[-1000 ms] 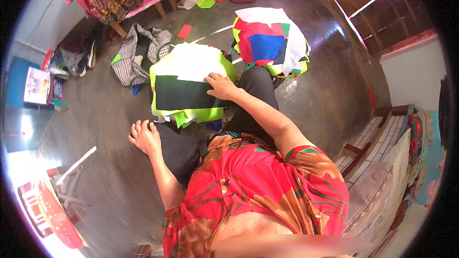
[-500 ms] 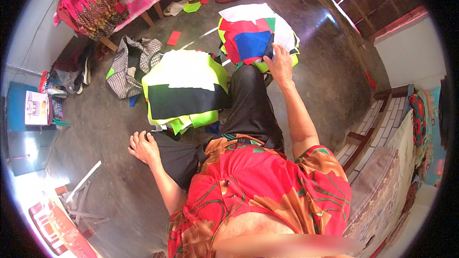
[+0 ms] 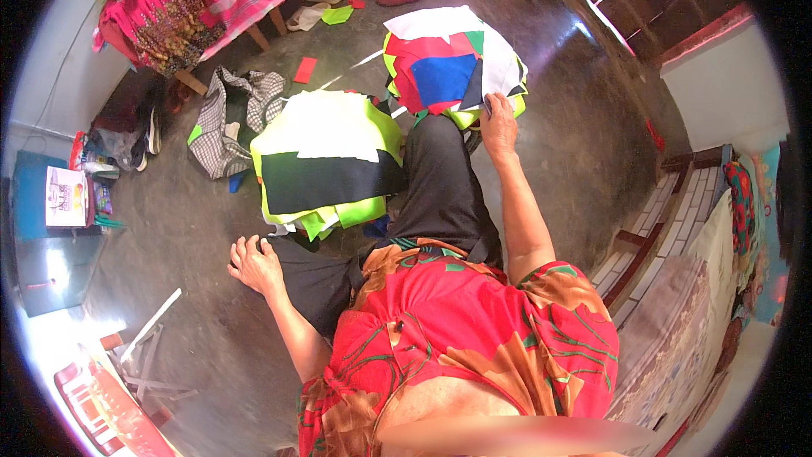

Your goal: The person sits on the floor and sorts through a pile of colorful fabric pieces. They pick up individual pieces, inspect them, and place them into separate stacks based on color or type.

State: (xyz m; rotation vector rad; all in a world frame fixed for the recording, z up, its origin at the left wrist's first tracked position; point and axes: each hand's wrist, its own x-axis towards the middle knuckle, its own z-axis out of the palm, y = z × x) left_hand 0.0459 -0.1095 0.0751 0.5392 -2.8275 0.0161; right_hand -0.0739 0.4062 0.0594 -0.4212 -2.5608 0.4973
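Matt felt pieces (image 3: 444,68), glossy concrete floor (image 3: 575,118)

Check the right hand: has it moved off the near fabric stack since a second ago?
Yes. The right hand has moved away from the near fabric stack, forward and right, onto the far multicoloured pile.

You have one view only — a head camera looking steeply down at your lap and the floor (image 3: 194,237), close in.

Bright daylight floods in, streaking glare across the polished grey concrete floor (image 3: 584,110) at upper right. Lower left corner blows out white. Fisheye bends every straight edge near the black rim. Centre stays sharp; a blurred band smears the bottom edge.
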